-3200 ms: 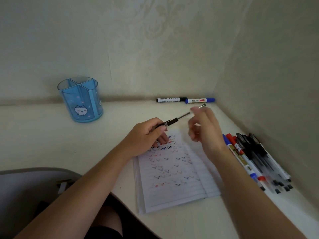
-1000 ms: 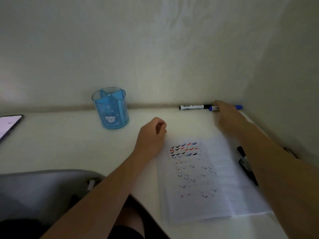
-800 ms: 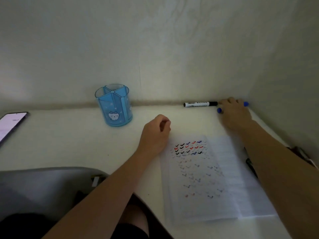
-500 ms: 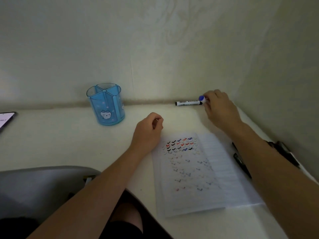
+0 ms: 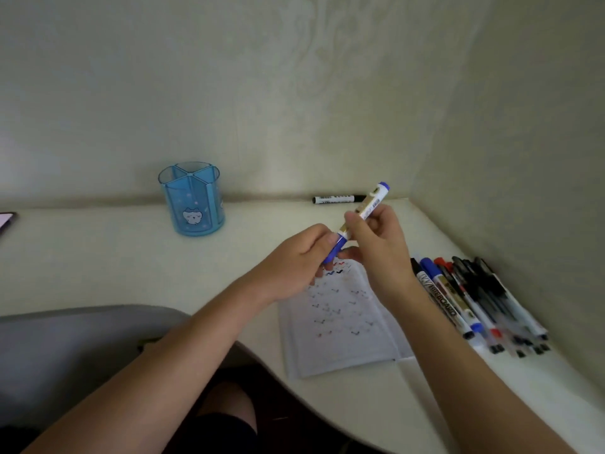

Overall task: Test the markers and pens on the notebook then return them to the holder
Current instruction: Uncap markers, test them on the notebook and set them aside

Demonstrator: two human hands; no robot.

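Note:
A blue whiteboard marker (image 5: 366,211) is held tilted above the open notebook (image 5: 340,319). My right hand (image 5: 376,244) grips its white barrel. My left hand (image 5: 301,260) pinches its blue cap at the lower end. The notebook page carries rows of small black, red and blue check marks. The blue divided pen holder (image 5: 193,199) with a cat face stands empty at the back left by the wall. A black marker (image 5: 337,199) lies along the back wall.
Several markers and pens (image 5: 474,303) lie side by side on the desk at the right, next to the side wall. A phone (image 5: 5,219) shows at the left edge. A grey chair (image 5: 65,348) sits at the lower left.
My right hand reached to the back wall, picked up the blue marker and brought it over the notebook. My left hand, earlier resting curled on the desk, now holds the cap end.

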